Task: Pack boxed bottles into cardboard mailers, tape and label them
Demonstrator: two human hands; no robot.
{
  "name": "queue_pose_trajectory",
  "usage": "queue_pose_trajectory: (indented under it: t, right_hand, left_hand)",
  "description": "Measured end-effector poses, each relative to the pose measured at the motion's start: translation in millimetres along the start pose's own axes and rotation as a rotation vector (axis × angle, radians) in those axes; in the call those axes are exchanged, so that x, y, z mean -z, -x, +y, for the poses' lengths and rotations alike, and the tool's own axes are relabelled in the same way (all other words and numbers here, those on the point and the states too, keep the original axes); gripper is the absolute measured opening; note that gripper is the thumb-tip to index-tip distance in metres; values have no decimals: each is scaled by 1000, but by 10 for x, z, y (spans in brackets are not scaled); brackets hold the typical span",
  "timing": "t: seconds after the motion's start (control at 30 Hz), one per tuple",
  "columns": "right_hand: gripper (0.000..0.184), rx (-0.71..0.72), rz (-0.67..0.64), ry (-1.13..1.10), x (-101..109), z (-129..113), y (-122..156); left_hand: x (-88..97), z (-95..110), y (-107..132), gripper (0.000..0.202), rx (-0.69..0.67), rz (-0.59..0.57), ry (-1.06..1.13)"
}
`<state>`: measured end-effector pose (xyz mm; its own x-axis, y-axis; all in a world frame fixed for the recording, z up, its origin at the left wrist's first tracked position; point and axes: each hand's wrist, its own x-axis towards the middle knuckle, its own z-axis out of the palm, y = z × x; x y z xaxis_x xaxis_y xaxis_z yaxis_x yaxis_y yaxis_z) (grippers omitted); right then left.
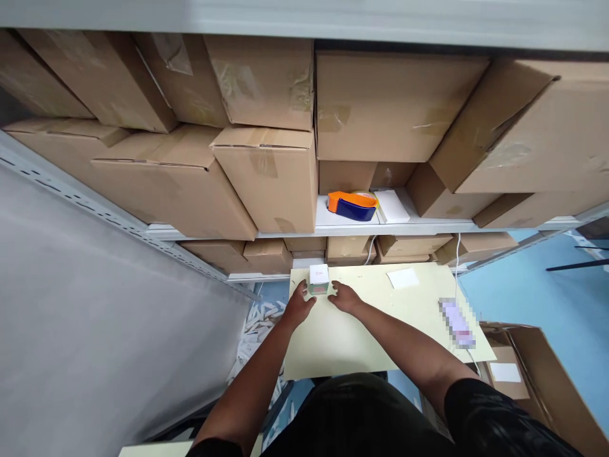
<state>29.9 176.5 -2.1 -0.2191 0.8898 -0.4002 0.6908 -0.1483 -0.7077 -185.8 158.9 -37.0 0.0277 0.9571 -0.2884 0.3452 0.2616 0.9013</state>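
Observation:
A small white and green box [318,279] stands upright near the back left edge of the pale yellow table [342,343]. Just left of it is my left hand [299,304], its thumb and fingers apart and curved toward the box. On the box's other side, my right hand [344,297] has its fingers spread the same way. A small gap seems to lie between each hand and the box, and neither hand holds anything.
Cardboard boxes [266,184] fill the shelves behind the table. An orange and blue tape dispenser [352,206] lies on the shelf. White paper [403,278] and a blurred phone [457,322] with a cable lie on the table. An open carton [547,368] stands at right; white scraps [254,333] litter the floor.

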Motion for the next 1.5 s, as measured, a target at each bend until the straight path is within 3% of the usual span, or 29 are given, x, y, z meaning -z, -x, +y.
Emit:
queue_pose_trajectory:
  t: [0.07,0.13,0.2,0.27,0.33,0.43,0.5,0.57,0.67,0.73,0.87,1.0,1.1,1.2,1.37,1.5]
  right_hand:
    - [43,103,131,66,360,-52,177]
    - [34,359,445,219,861,-187,297]
    - [35,500,698,362,1418,-403,314]
    - [43,542,855,488,1914,-649,224]
    - [55,540,853,607,2264,-856,66]
    - [49,528,675,696,2488,-1008,-161]
    - [41,521,599,689,2506,-1010,-202]
    - [38,527,629,647,2480,-955,-98]
    - [44,558,772,549,2374,-749,342]
    - [49,564,842,482,2211,-483,771]
    - [42,405,812,445,1610,444,1649]
    - [28,275,619,449,970,1571,2149]
    - [21,217,450,439,735,2162,2225]
    - [19,203,336,460,721,2479,2156]
    - [24,249,251,539,820,2717,2000]
    - [26,286,210,627,863,2787,2017]
  left_hand:
    - [47,-117,204,68,29,41,-17]
    - [108,-235,479,54,18,47,-76]
    - [160,-321,789,38,2,3,-147]
    - [178,-348,1084,29,23,-29,-179]
    - [152,-312,1324,25,53,-44,-202]
    - [61,-203,1546,22,33,-55,-256]
    - [-7,-149,1617,23,-20,-86,-301]
    - [-66,-130,1652,24,-72,-128,-352]
    - [-129,-142,1679,30,-119,-199,-419]
    - [-155,-144,1690,31,-141,-255,-452]
    - [-195,-106,1718,32,-151,-320,-521]
    - [-308,-54,1801,33,-142,-275,-553]
    - [-505,4,1948,31,-102,-215,-564]
    - [-809,92,2187,25,-60,-160,-565]
    - [-1351,217,2651,23,-40,-156,-543]
    - [-1602,252,2973,24,-29,-91,-492]
